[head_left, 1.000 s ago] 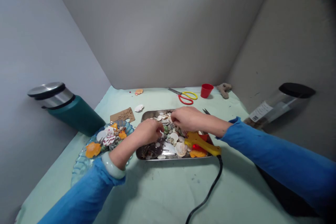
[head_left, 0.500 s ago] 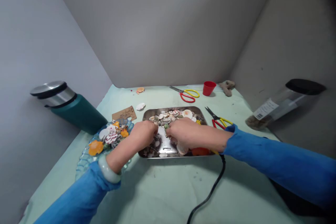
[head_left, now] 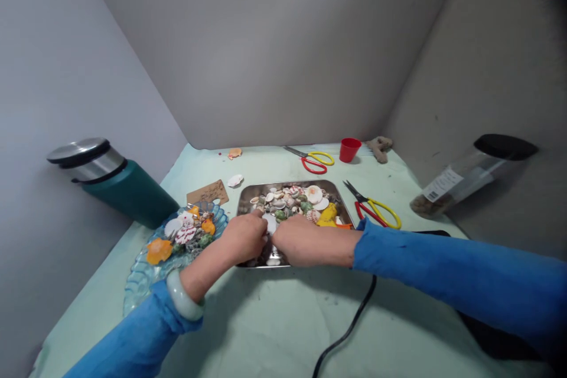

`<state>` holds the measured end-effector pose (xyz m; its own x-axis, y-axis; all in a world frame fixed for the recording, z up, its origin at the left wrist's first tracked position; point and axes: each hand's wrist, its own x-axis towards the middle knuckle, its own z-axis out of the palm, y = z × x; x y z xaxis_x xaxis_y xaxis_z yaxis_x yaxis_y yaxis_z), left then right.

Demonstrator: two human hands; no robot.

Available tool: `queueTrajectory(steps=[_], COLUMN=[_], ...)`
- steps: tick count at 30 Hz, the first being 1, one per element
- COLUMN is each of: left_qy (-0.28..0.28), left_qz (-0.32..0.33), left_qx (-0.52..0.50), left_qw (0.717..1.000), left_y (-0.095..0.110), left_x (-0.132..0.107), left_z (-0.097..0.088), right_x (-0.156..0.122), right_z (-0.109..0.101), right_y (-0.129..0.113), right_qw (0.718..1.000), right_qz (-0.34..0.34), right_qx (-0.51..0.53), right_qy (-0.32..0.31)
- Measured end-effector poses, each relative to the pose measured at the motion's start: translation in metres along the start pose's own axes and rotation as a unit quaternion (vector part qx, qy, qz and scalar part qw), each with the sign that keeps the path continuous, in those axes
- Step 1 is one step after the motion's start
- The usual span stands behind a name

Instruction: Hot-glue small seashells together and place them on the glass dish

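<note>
A steel tray full of small seashells lies in the middle of the pale green table. Both my hands rest in its near left part, knuckles up. My left hand is curled with fingertips down among the shells; what it holds is hidden. My right hand lies beside it, fingers bent toward the left hand over a white shell; its grip is also hidden. A yellow glue gun peeks out behind my right wrist, its black cord running toward me.
A blue glass dish with coloured shells sits at the left. Behind it lies a teal flask. Two red-yellow scissors, a red cup, a brown card and a clear jar are around.
Both hands have slid toward me, from the tray's middle to its near left corner, and come close together. The second pair of scissors and the shells at the back are now uncovered.
</note>
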<state>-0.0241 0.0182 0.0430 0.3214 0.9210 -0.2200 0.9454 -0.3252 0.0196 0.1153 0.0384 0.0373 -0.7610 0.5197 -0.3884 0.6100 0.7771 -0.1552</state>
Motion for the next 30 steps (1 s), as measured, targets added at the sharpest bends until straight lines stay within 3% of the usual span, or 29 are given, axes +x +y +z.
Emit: queueTrajectory(steps=[2,5,9,15,17,20,23,26,30], left_qy=[0.022,0.053,0.100,0.126,0.115,0.064,0.005,-0.035,-0.044], left_qz=[-0.015,-0.036,-0.054,0.013,0.021,0.023,0.073,0.111,0.102], left_qx=[-0.030,-0.088,-0.156,-0.323,-0.272,-0.106,-0.048,-0.009,0.041], left_qw=[0.999,0.994,0.981,0.938,0.955,0.992,0.996,0.993,0.993], left_y=[-0.006,-0.013,-0.011,-0.006,-0.009,-0.014,-0.015,-0.010,-0.002], left_x=[-0.001,-0.004,-0.003,-0.001,-0.005,-0.015,-0.023,-0.024,-0.022], left_z=[-0.005,-0.018,-0.033,-0.022,-0.020,-0.021,-0.022,-0.016,-0.008], right_x=[-0.004,-0.011,-0.014,-0.013,-0.015,-0.018,-0.019,-0.016,-0.012], right_z=[-0.012,-0.030,-0.041,-0.034,-0.034,-0.037,-0.038,-0.032,-0.017], right_y=[0.004,0.014,0.025,0.034,0.040,0.049,0.049,0.039,0.024], right_qw=[0.999,0.991,0.967,0.960,0.966,0.971,0.976,0.990,0.996], right_qz=[0.003,0.014,0.031,0.057,0.066,0.093,0.099,0.045,-0.035], right_qx=[0.028,0.079,0.160,0.214,0.189,0.115,0.037,-0.013,-0.059], right_qy=[0.025,0.111,0.197,0.171,0.166,0.186,0.189,0.136,0.064])
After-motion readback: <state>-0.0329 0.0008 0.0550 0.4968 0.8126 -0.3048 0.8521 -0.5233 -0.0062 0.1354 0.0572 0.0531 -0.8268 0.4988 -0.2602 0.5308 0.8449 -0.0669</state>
